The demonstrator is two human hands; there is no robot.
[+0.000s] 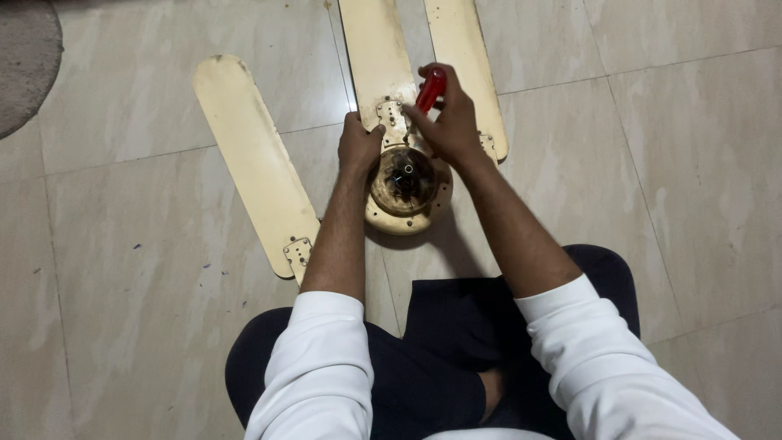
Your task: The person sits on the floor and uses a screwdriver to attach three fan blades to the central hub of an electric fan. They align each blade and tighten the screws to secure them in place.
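On the tiled floor (pixel 122 285), a loose cream fan blade (pixel 252 163) lies at the left with its metal bracket (pixel 298 253) at the near end, apart from the rest. Next, the left hand (pixel 358 147) closes on the rim of the ceiling fan motor housing (pixel 407 195), apparently to steady it. To the right, the right hand (pixel 452 122) grips a red-handled screwdriver (pixel 430 90), tip down at the bracket of the middle blade (pixel 376 57), with another blade (pixel 460 49) just beyond.
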